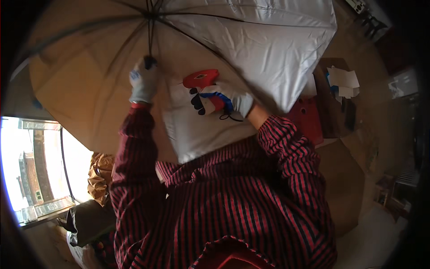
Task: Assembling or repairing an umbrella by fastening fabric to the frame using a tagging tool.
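Observation:
An opened umbrella (277, 54) spreads in front of me, silvery on the right and in warm brownish shade on the left, with dark ribs meeting at a hub near the top. My left hand (142, 83), in a pale glove with dark fingertips, is closed around the umbrella's thin shaft below the hub. My right hand (226, 99), gloved in white with black fingertips and some blue, grips a red hand-held object (201, 79) with a rounded head; its exact kind is unclear. Below that hand dangles a thin black cord loop (230, 117).
At the right lie a red box (307, 121), white papers (344, 82) and cardboard (342, 186). A bright window (38, 166) is on the left, with a crumpled brown paper bag (99, 177) and a dark bag (92, 222) near it.

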`<state>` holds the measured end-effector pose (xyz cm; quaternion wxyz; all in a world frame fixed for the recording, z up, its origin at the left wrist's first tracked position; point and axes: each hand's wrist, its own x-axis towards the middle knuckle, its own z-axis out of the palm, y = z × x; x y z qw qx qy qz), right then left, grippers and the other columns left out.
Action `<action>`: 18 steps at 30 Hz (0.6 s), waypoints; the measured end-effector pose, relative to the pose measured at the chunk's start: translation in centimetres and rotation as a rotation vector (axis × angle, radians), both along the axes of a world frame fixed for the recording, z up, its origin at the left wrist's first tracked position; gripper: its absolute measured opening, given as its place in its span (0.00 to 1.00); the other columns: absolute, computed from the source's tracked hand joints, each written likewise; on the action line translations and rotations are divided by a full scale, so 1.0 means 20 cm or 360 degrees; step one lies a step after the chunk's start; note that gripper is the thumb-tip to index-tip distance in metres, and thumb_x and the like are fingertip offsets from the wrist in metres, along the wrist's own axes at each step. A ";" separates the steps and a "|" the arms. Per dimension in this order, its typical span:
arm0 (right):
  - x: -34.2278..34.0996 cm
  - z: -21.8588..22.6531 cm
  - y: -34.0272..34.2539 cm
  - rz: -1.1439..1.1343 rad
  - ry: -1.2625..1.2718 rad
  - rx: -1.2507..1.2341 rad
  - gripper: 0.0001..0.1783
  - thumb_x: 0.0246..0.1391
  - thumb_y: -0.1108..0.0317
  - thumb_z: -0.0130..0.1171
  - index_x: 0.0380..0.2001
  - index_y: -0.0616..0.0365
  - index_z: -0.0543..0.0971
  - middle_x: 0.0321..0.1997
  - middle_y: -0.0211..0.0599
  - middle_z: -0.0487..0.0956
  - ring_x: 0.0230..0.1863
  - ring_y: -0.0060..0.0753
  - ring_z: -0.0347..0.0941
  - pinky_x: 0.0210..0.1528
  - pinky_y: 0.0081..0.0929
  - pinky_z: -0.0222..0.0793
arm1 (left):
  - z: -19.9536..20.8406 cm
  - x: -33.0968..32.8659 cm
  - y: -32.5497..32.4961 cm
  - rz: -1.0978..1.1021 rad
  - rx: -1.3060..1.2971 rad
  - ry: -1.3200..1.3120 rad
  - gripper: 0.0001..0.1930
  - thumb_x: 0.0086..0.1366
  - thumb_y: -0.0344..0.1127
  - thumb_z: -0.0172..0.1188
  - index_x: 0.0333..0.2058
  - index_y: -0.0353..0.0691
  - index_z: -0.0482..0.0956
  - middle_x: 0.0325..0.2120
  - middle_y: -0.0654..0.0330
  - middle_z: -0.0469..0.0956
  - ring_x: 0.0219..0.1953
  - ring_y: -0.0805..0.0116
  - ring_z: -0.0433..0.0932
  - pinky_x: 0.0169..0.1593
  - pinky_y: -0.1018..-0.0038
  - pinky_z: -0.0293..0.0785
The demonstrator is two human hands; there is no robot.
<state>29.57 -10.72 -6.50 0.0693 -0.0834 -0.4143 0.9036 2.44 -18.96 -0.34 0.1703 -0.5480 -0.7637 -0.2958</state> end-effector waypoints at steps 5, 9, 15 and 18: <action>-0.07 0.03 0.00 -0.0156 0.0291 0.0726 0.20 0.55 0.69 0.58 0.51 0.63 0.73 0.45 0.33 0.78 0.45 0.26 0.76 0.49 0.25 0.71 | 0.34 -0.25 0.05 0.0386 -0.0465 -0.0088 0.14 0.61 0.44 0.54 0.36 0.39 0.79 0.32 0.47 0.80 0.36 0.47 0.79 0.40 0.57 0.74; -0.09 0.07 -0.09 -0.0296 0.0107 0.0093 0.20 0.55 0.71 0.58 0.52 0.61 0.73 0.45 0.32 0.78 0.45 0.27 0.75 0.49 0.25 0.71 | 0.22 -0.33 0.03 0.0273 -0.0472 0.0050 0.15 0.62 0.45 0.53 0.36 0.40 0.79 0.32 0.46 0.80 0.38 0.44 0.78 0.42 0.56 0.74; -0.09 0.19 -0.32 -0.0581 0.0055 0.0779 0.23 0.53 0.68 0.63 0.51 0.60 0.73 0.39 0.29 0.78 0.38 0.20 0.73 0.44 0.22 0.70 | 0.03 -0.29 0.02 0.0282 -0.0574 -0.0095 0.14 0.62 0.42 0.55 0.41 0.41 0.78 0.36 0.46 0.79 0.39 0.44 0.78 0.43 0.57 0.74; -0.10 0.29 -0.40 -0.0680 -0.0051 0.0396 0.21 0.52 0.69 0.63 0.50 0.60 0.73 0.36 0.27 0.77 0.36 0.19 0.71 0.42 0.22 0.69 | -0.01 -0.17 0.05 0.0057 0.0201 -0.0144 0.18 0.59 0.39 0.60 0.48 0.42 0.75 0.42 0.47 0.78 0.41 0.45 0.78 0.43 0.59 0.75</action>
